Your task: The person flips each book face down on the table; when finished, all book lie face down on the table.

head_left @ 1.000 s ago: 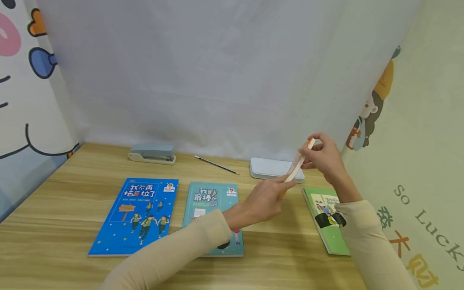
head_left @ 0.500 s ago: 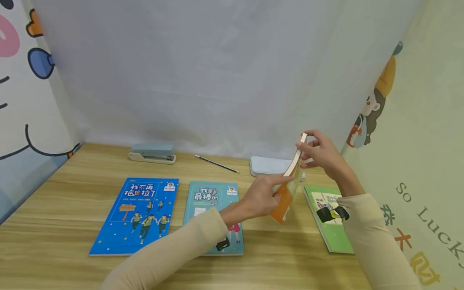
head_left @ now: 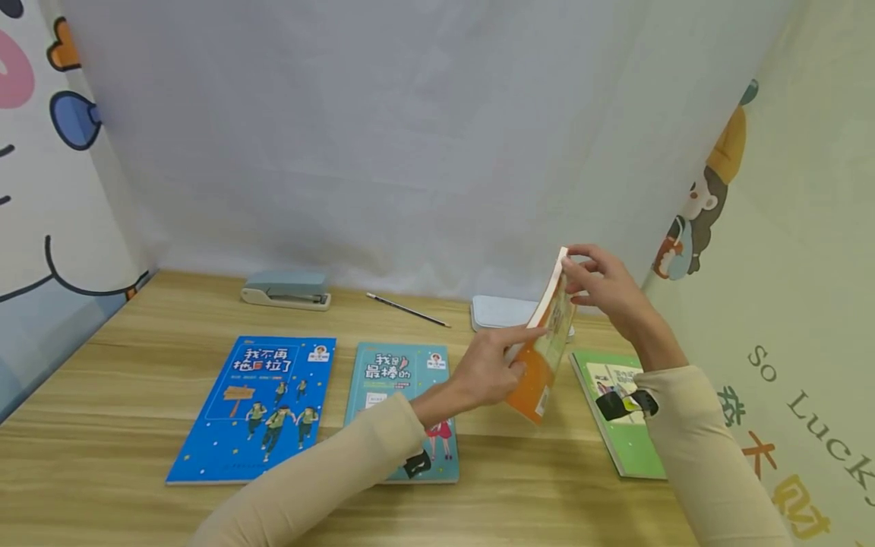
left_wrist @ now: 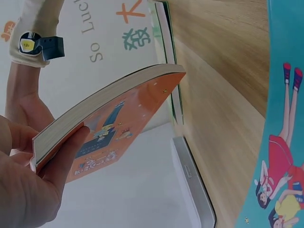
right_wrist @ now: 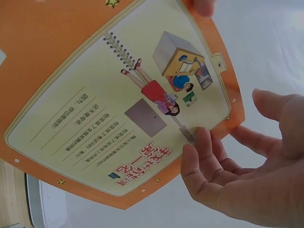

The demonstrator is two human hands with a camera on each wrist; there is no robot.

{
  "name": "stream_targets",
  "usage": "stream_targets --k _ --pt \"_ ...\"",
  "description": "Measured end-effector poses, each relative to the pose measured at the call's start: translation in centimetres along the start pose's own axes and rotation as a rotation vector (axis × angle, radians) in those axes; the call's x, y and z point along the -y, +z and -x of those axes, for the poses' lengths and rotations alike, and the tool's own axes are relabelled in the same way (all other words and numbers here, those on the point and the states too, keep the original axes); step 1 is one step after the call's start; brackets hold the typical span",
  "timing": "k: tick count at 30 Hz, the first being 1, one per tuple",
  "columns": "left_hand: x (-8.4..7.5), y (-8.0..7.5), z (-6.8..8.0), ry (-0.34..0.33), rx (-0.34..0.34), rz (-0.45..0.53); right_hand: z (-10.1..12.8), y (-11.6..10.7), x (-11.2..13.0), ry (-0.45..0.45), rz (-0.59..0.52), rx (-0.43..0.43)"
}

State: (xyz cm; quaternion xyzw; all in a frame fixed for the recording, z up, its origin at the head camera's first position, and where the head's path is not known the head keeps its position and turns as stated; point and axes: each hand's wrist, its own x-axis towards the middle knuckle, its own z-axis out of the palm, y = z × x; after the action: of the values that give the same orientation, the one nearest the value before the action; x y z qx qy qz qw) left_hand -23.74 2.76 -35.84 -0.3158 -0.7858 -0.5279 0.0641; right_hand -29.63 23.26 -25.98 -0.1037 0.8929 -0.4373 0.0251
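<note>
You are part-way through turning an orange book (head_left: pixel 543 346) in the air, by my judgement: it stands on edge above the table (head_left: pixel 137 357), tilted, touching nothing but your hands. Your left hand (head_left: pixel 488 368) grasps its lower part, fingers curled round the page edge and thumb along the cover, as the left wrist view shows. Your right hand (head_left: pixel 601 285) pinches the upper corner with fingertips, the other fingers relaxed. The next move likely calls for a firm hold at both ends while the book comes flat, and a free spot on the table, since the space between the teal book (head_left: pixel 403 403) and the green book (head_left: pixel 625 414) is narrow. The orange book is a thin paperback: orange border, pale yellow panel with a cartoon figure and printed lines, cream page edges, cover bowing slightly under your grip. Farther left lies a blue book (head_left: pixel 256 406). Beyond, near the white curtain, sit a white case (head_left: pixel 502 315), a pen (head_left: pixel 408 310) and a stapler (head_left: pixel 287 289).
</note>
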Motion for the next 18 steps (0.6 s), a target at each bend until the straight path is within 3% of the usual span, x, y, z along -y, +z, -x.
stream_targets --k 9,18 --pt "0.0 -0.3 0.3 -0.149 -0.018 0.246 0.1 0.2 -0.3 0.005 -0.043 0.01" --pt "0.0 -1.1 0.3 -0.198 -0.018 0.398 0.4 -0.3 -2.6 0.036 -0.132 0.064"
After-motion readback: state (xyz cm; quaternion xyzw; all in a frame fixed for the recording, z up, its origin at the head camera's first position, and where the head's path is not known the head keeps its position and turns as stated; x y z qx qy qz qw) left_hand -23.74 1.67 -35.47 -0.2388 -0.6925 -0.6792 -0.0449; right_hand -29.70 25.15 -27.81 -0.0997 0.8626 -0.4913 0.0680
